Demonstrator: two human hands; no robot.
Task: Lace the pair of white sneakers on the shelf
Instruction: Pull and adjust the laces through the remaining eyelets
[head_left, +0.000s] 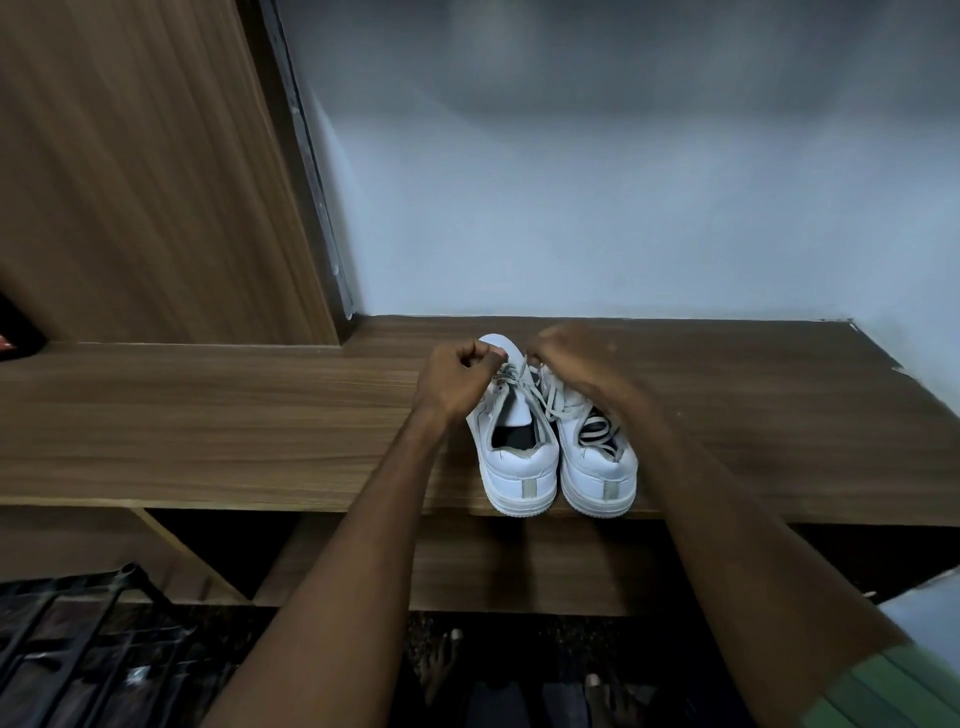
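On the shelf (208, 415) both hands work over the left sneaker (511, 441), left hand (457, 384) and right hand (571, 358) each pinching its lace (524, 379), the right sneaker (597, 467) touching beside it

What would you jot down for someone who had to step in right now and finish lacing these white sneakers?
Left hand: fingers curled, pinching a lace end over the toe of the left sneaker.
Right hand: curled over the front of the pair; it seems to hold the other lace end, but blur hides the grip.
Both sneakers stand side by side at the front edge of the wooden shelf, heels toward you.
Done: the left sneaker's lace is partly threaded near the front.
Left: finish the left sneaker. The right sneaker has loose laces lying in its opening, so check and lace it too.
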